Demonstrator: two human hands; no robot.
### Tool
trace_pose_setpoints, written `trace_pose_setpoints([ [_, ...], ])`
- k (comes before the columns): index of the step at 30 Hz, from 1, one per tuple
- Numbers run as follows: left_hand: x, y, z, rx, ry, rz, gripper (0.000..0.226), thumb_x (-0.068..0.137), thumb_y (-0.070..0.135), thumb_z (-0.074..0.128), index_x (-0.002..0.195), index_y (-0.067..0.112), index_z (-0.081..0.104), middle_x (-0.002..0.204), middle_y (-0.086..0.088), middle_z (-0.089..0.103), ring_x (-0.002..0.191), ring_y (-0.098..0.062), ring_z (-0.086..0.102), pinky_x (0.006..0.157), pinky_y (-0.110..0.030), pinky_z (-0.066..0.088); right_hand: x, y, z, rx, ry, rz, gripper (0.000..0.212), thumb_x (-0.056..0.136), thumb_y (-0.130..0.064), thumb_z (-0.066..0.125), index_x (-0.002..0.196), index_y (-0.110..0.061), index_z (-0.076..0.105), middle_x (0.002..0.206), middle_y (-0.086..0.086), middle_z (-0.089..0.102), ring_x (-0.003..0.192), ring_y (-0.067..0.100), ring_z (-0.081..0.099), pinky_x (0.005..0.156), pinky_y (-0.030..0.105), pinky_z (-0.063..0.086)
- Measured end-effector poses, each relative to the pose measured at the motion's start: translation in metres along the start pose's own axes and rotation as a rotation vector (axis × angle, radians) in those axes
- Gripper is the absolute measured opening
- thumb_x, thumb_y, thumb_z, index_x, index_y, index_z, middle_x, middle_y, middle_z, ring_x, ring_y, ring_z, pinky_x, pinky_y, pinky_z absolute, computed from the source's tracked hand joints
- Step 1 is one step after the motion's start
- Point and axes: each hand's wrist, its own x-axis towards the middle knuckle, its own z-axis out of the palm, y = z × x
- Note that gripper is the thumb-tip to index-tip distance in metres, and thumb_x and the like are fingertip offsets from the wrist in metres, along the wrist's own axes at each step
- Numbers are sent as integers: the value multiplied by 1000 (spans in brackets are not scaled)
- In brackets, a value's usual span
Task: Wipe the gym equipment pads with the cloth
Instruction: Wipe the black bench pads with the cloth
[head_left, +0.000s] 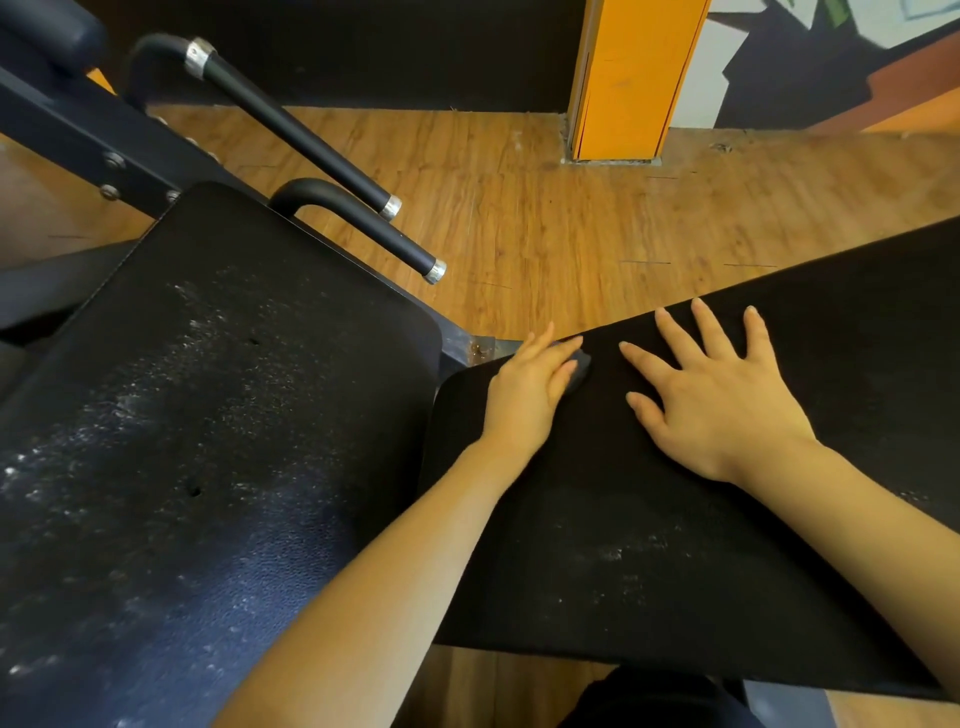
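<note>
Wood-grain floor; left hand (527, 387) presses dark cloth (581, 361) on dusty pad (649, 545).

A gym: padded bench (218, 395), machine handles (311, 140).

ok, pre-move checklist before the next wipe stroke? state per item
1. Cloth under the left hand: ok, a small dark piece shows beneath the fingers.
2. Right hand flat on the right pad, fingers spread: ok.
3. Right pad clean: not ok, white specks remain near its lower part.
4. Left pad clean: not ok, heavy white residue.
5. Cloth size and fold: cannot tell, mostly hidden.
6. Handles clear of both hands: ok.
</note>
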Motion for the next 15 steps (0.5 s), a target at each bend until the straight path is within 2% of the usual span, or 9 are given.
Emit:
trace_pose_setpoints([
  [2,-31,-1,-9,-6,-53,40,38,100,23,48,138,27,51,154,-3,34,144,-20,26,115,-45,25,-1,0,-1,-1,-8,0,61,95,-58,8,152,-37,1,161,7,-3,146,34,-10,115,60,-4],
  [4,-72,-6,-18,-8,-113,83,40,99,28,44,139,30,48,155,2,32,145,-14,22,114,-38,23,-1,0,-1,-3,-12,-1,61,95,-58,8,152,-37,1,161,8,-3,146,35,-10,115,60,-4],
  [7,-98,-13,-22,-2,-111,134,44,96,35,39,139,29,49,154,3,33,144,-12,22,113,-31,24,-2,-1,-1,1,-12,3,61,95,-58,8,152,-37,1,161,8,-4,146,35,-10,115,60,-5],
  [12,-37,-15,-6,41,-11,65,39,99,26,45,138,25,52,154,-6,33,144,-22,26,110,-33,21,-1,-1,-2,-5,-11,1,61,95,-58,6,151,-37,-2,161,7,-5,146,34,-11,115,60,-5],
  [15,8,-24,2,34,23,10,38,101,21,47,138,21,52,155,-9,33,144,-28,27,113,-41,26,-2,-1,-1,-8,-9,-1,61,95,-58,6,152,-37,-1,161,7,-4,146,34,-11,115,60,-5],
])
